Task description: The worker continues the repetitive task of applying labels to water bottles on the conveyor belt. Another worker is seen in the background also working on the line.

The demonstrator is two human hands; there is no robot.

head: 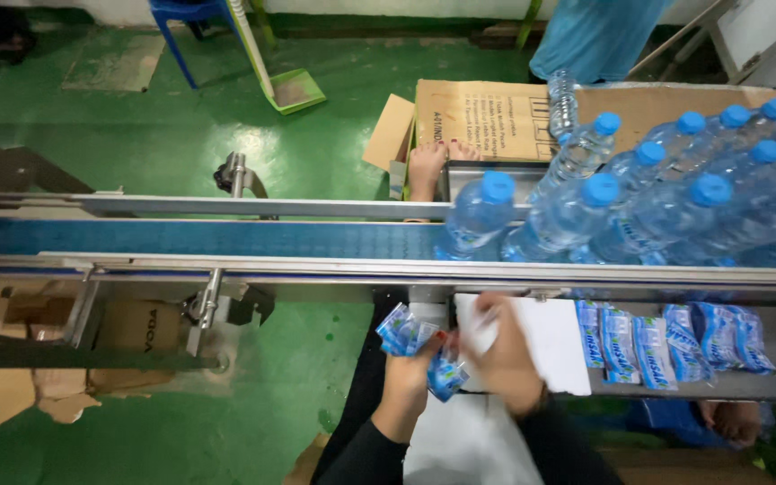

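Gripping blue labels (403, 330), left hand (409, 377) fingers clenched; right hand (502, 352) blurred, grip unclear.

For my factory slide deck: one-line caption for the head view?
Left hand and right hand handle blue label sleeves beside a conveyor crowded with blue-capped water bottles.

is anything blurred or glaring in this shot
Head view: the right hand and left hand with the label sleeves are motion-smeared; the bottles look soft, the conveyor rail bows from wide-lens distortion; mild sheen on the green floor.
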